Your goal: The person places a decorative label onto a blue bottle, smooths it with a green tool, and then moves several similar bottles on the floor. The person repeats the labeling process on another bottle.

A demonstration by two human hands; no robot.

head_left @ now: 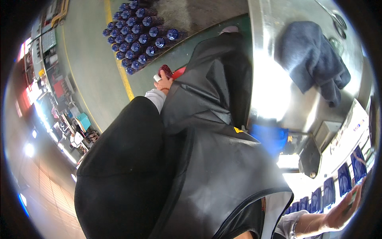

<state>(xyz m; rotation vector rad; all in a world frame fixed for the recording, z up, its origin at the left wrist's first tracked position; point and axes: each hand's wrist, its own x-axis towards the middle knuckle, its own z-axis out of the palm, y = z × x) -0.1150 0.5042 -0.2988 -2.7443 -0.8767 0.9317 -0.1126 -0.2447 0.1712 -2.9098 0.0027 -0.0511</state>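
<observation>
My left hand (163, 83), with a white wrap on one finger, reaches down past my black apron (223, 159). Its fingers are closed on a dark red mesh-covered piece (165, 71), partly hidden by the hand and apron. A bright red strip (179, 73) shows beside it. Far out to the right, my right hand (345, 208) is raised with its fingers stretched out. Just above those fingertips is a dark blue glass piece (359, 164), one of several in a row; I cannot tell whether they touch.
Several blue-topped pieces in dark mesh (135, 47) stand grouped on the floor, beside a yellow line (126, 81). A metal table (264, 75) at right carries a dark grey cloth (308, 55) and scissors (339, 26). Below it is a blue container (270, 139).
</observation>
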